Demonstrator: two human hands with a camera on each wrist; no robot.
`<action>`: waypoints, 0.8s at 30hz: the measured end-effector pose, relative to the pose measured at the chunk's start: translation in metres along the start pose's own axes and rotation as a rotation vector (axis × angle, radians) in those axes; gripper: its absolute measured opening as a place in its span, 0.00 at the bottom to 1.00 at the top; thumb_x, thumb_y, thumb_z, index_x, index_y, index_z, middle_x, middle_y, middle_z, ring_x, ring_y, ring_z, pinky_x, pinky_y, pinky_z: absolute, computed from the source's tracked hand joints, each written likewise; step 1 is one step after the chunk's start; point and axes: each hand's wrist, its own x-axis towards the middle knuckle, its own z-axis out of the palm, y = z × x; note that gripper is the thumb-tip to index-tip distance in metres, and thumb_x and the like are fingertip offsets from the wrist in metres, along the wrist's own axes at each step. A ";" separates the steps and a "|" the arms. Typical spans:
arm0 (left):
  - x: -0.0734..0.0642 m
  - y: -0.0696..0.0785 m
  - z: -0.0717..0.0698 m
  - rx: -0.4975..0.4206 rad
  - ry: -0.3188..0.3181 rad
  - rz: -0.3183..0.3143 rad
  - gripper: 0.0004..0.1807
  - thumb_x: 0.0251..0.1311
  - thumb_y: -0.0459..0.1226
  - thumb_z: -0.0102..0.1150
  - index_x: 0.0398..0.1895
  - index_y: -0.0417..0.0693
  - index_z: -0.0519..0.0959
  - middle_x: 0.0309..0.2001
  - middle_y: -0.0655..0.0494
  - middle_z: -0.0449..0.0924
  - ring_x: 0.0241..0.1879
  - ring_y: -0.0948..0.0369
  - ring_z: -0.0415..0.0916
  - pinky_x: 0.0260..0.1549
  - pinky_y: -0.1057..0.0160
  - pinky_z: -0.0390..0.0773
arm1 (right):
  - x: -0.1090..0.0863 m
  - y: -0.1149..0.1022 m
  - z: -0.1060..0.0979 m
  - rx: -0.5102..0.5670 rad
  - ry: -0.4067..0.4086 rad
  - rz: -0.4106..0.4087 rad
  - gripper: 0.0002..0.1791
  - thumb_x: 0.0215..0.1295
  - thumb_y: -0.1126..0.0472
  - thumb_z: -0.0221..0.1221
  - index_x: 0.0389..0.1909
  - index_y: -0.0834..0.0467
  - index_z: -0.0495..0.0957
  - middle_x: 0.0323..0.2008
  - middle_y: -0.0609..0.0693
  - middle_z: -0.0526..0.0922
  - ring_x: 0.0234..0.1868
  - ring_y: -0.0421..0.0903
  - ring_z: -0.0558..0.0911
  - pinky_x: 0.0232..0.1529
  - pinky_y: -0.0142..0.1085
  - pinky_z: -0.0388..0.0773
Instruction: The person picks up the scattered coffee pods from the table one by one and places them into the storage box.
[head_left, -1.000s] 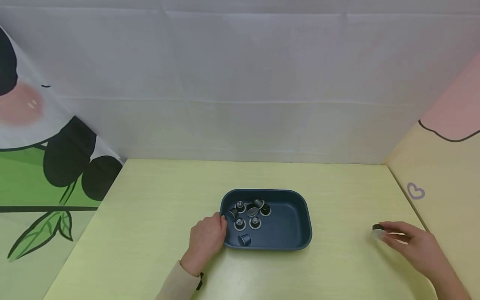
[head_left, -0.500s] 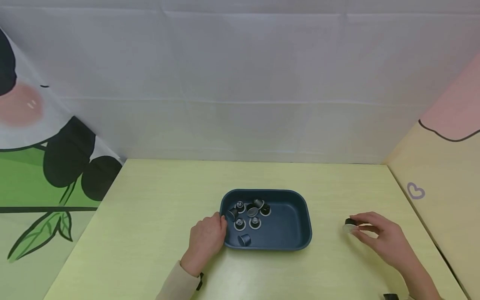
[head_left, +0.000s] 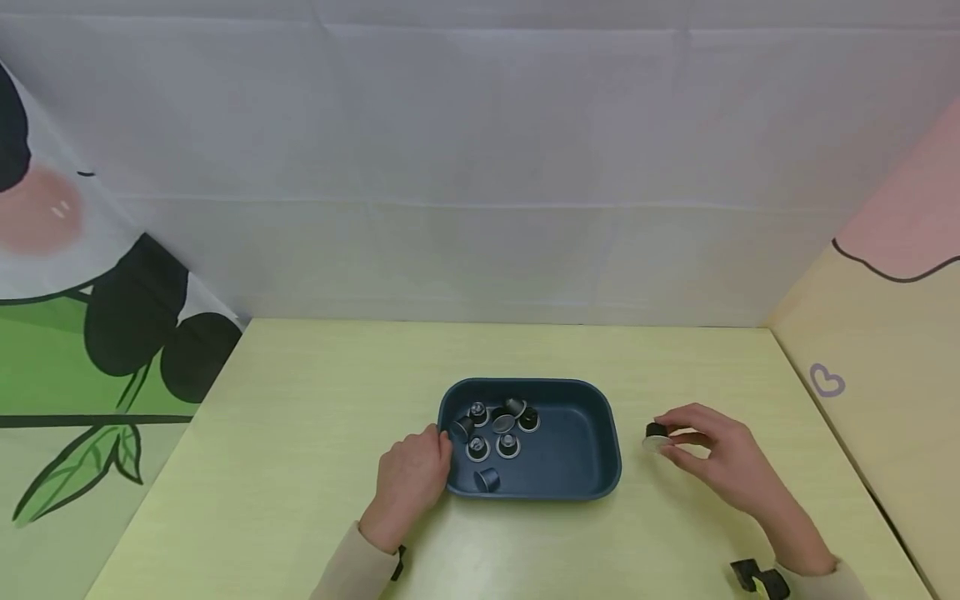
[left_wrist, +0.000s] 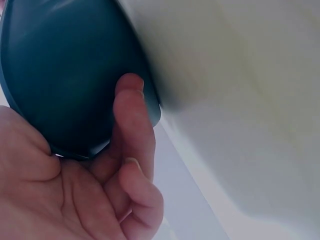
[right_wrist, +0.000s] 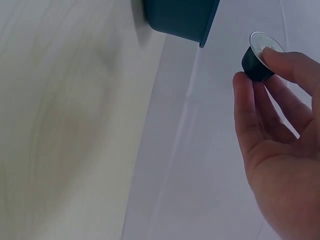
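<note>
A dark blue tray [head_left: 570, 450] stands mid-table in the head view, with several dark coffee capsules [head_left: 487, 479] gathered in its left half. My left hand [head_left: 411, 475] grips the tray's left edge; in the left wrist view its fingers [left_wrist: 134, 120] curl against the outer wall. To the right of the tray, my right hand [head_left: 723, 454] pinches one black coffee capsule [head_left: 656, 431] between thumb and fingers, apart from the tray. In the right wrist view the thumb lies on the capsule's pale lid [right_wrist: 265, 44], and the fingertips press its dark body.
The pale yellow table [head_left: 322, 400] spreads around the tray. A white cloth backdrop [head_left: 480, 183] rises behind it, and a cream panel with a heart drawing [head_left: 827, 381] borders the right side. A printed panel [head_left: 45, 358] borders the left.
My right hand has moved left across the table with the coffee capsule, from near the right edge to close beside the tray. The left hand and the tray have stayed in place.
</note>
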 end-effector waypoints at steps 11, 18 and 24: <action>0.000 -0.001 0.000 0.002 0.012 0.005 0.18 0.70 0.41 0.48 0.20 0.45 0.69 0.16 0.50 0.68 0.15 0.49 0.71 0.14 0.51 0.70 | 0.032 -0.015 0.018 -0.065 -0.095 -0.093 0.22 0.55 0.73 0.70 0.51 0.57 0.82 0.47 0.48 0.85 0.42 0.42 0.85 0.40 0.37 0.82; 0.001 0.000 0.000 -0.001 0.008 0.012 0.18 0.71 0.41 0.47 0.20 0.45 0.68 0.15 0.51 0.66 0.14 0.50 0.69 0.13 0.52 0.68 | 0.055 -0.022 0.030 -0.067 -0.142 -0.109 0.20 0.57 0.71 0.69 0.51 0.57 0.83 0.47 0.46 0.85 0.40 0.42 0.85 0.41 0.42 0.82; 0.000 0.000 0.000 -0.001 0.000 0.005 0.18 0.70 0.41 0.47 0.20 0.46 0.68 0.14 0.51 0.65 0.13 0.51 0.69 0.12 0.53 0.68 | 0.078 -0.034 0.039 -0.046 -0.155 -0.110 0.18 0.59 0.66 0.69 0.51 0.55 0.83 0.48 0.46 0.84 0.39 0.41 0.85 0.42 0.44 0.82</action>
